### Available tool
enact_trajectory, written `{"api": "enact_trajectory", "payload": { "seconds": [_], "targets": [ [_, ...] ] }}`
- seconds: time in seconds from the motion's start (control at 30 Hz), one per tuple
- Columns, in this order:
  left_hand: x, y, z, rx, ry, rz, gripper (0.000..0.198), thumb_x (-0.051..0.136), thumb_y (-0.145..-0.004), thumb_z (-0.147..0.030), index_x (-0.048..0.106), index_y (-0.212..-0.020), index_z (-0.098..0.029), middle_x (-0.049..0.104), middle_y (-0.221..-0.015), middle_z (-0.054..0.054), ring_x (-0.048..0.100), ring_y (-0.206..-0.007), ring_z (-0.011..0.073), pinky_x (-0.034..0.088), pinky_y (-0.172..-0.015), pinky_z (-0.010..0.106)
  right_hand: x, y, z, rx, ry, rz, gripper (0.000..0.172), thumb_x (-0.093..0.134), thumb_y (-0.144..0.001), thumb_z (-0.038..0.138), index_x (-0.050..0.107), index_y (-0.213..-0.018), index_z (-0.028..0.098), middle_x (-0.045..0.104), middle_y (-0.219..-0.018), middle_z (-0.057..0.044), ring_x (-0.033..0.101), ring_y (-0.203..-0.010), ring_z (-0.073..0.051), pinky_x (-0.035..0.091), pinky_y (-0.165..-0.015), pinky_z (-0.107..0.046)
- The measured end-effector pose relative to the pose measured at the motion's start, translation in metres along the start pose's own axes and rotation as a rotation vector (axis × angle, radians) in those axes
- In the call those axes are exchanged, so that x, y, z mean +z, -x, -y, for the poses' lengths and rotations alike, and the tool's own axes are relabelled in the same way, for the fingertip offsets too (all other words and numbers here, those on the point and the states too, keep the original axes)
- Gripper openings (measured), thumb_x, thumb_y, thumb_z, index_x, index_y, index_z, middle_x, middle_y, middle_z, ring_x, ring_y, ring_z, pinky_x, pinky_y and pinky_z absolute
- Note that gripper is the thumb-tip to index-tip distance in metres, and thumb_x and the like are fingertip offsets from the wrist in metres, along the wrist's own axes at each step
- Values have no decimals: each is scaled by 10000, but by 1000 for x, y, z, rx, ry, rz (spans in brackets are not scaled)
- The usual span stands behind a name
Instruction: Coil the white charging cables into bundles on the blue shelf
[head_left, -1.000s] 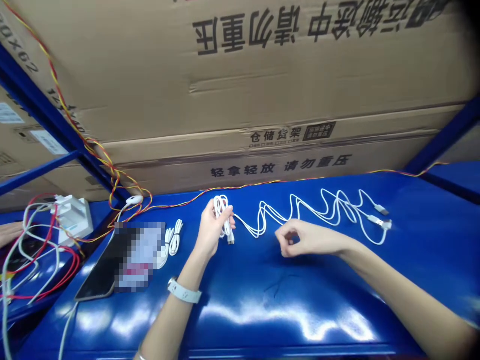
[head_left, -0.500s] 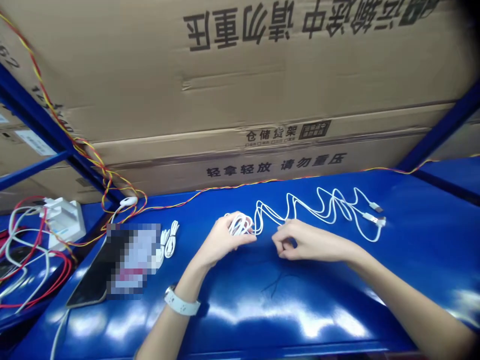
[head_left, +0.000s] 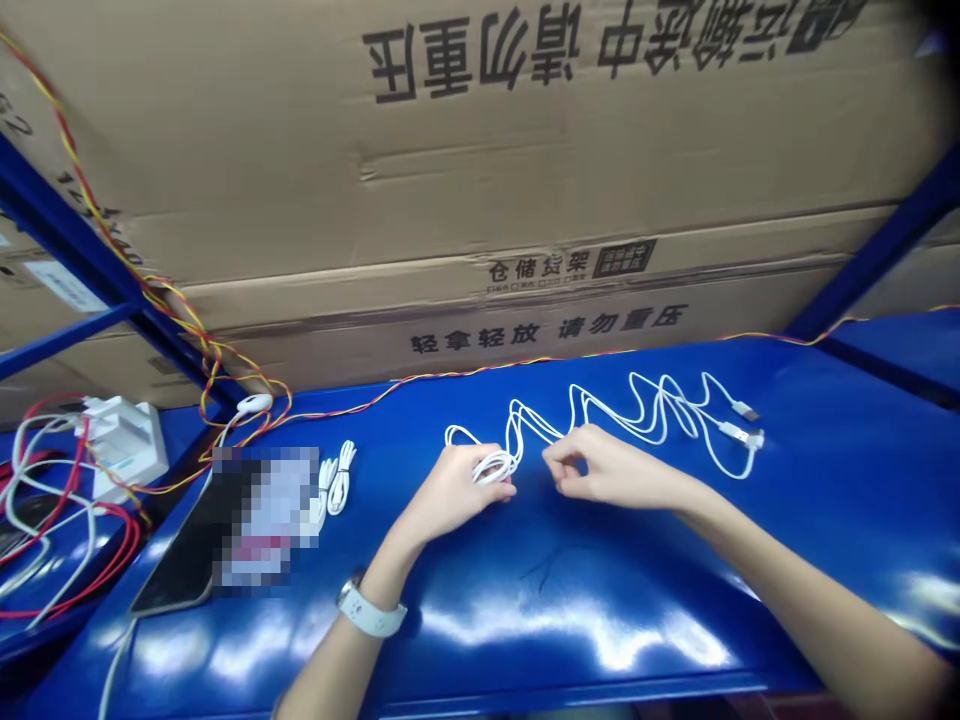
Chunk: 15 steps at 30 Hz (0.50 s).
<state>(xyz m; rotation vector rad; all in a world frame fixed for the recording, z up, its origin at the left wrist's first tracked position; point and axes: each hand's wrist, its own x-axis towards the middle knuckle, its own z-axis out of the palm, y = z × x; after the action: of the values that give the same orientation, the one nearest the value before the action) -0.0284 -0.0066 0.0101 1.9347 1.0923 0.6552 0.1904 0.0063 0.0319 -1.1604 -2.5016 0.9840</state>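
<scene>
White USB cable (head_left: 658, 420) runs through both hands on the blue steel shelf (head_left: 525, 620). The left hand (head_left: 454, 490) has a closed grip on a small coil (head_left: 493, 467) of it, the fingers curled over the loops and a short loop sticking out past the hand toward the left. The right hand (head_left: 615, 470) sits just beside it, its thumb and fingertips (head_left: 561, 462) pinched together in a closed grip at the strands; whether they actually hold a strand cannot be told from this view. From the coil, the cable rises between the 2 hands and spreads away to the right in loose zigzag loops, ending in 2 metal-tipped plugs (head_left: 739, 432) well apart from the right hand. A white watch band (head_left: 371, 615) circles the left wrist. Left of that hand, 2 small bundled white cables (head_left: 339, 480) lie beside a phone (head_left: 176, 570) whose screen is pixelated. Farther left stands a white power strip or charger (head_left: 124, 450), hard to tell which, among tangled red and white wires (head_left: 45, 520). A twisted red-and-yellow wire (head_left: 480, 371) runs along the back of the shelf, near a small white oval part (head_left: 255, 403). Behind it all, printed cardboard boxes (head_left: 465, 300) stand upright, framed by blue uprights (head_left: 870, 250).
</scene>
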Motion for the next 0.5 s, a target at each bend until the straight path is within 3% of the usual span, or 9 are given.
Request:
{"api": "enact_trajectory", "payload": {
  "seconds": [0.2, 0.5],
  "targets": [
    [11, 5, -4, 48, -133, 58, 83, 538, -758, -174, 485, -694, -180, 536, -612, -33, 492, -579, 116, 290, -552, 219, 9, -1, 4, 46, 194, 26, 131, 449, -593, 126, 357, -509, 166, 381, -481, 47, 327, -484, -76, 211, -513, -227],
    [20, 8, -6, 25, -259, 80, 117, 570, -755, -196, 470, -694, -196, 545, -629, -31, 511, -615, 131, 267, -558, 228, 11, -1, 0, 48, 275, 111, 98, 455, -586, 127, 389, -523, 164, 435, -503, 41, 351, -499, -80, 205, -514, -225]
  ]
}}
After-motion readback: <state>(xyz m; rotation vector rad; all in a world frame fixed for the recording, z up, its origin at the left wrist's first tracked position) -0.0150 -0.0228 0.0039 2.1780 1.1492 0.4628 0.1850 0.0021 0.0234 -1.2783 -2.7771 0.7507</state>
